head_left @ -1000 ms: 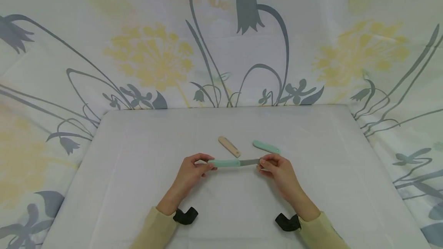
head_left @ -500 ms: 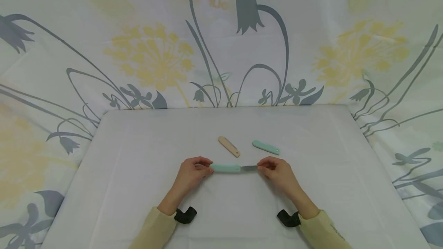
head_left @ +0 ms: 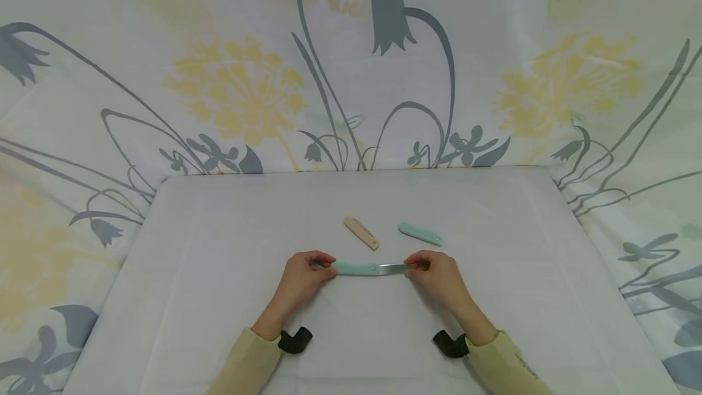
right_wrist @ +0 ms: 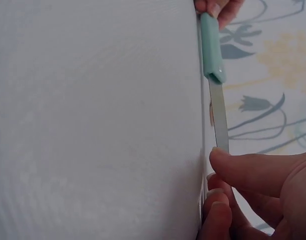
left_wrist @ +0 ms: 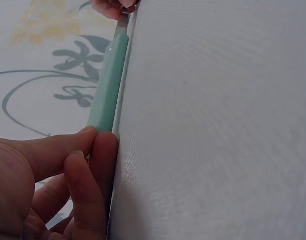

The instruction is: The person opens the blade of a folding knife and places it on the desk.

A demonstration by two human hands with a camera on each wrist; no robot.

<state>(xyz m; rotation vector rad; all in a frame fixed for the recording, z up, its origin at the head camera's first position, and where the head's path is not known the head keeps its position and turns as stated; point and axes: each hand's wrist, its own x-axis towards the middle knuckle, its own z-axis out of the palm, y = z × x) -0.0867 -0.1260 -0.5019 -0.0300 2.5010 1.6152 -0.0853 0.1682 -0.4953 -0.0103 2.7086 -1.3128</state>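
Observation:
A folding knife with a mint green handle (head_left: pixel 356 268) and a steel blade (head_left: pixel 390 268) lies level just above the white table (head_left: pixel 219 273). My left hand (head_left: pixel 307 272) pinches the handle's (left_wrist: pixel 109 85) left end between thumb and fingers. My right hand (head_left: pixel 430 270) pinches the tip of the blade (right_wrist: pixel 220 117). In the right wrist view the handle (right_wrist: pixel 211 47) shows beyond the blade, with my left fingertips (right_wrist: pixel 217 7) at its far end.
A beige folded knife (head_left: pixel 361 232) and a second mint green folded knife (head_left: pixel 419 233) lie on the table behind my hands. A flower-print cloth (head_left: pixel 351 60) hangs behind and drapes both sides. Black wrist mounts (head_left: pixel 294 340) sit near the front edge.
Both hands and the knife have sunk slightly toward the table and come a little nearer to me. The blade now lies more in line with the handle.

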